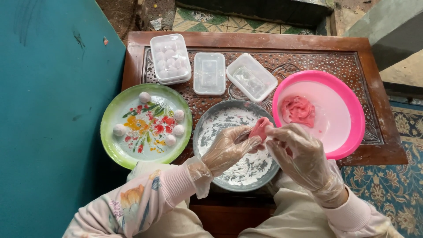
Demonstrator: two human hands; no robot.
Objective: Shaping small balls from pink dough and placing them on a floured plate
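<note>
My left hand [227, 150] in plastic glove, fingers curled, pinching left end of pink dough piece [260, 127]. Dough sits between both hands, above floured grey plate [207, 128], long axis tilted up toward right. My right hand [296, 152], gloved, half closed, fingertips gripping dough's right edge. Both hands equally near. More pink dough [298, 110] right, in pink bowl [348, 101] on wooden surface [379, 145].
</note>
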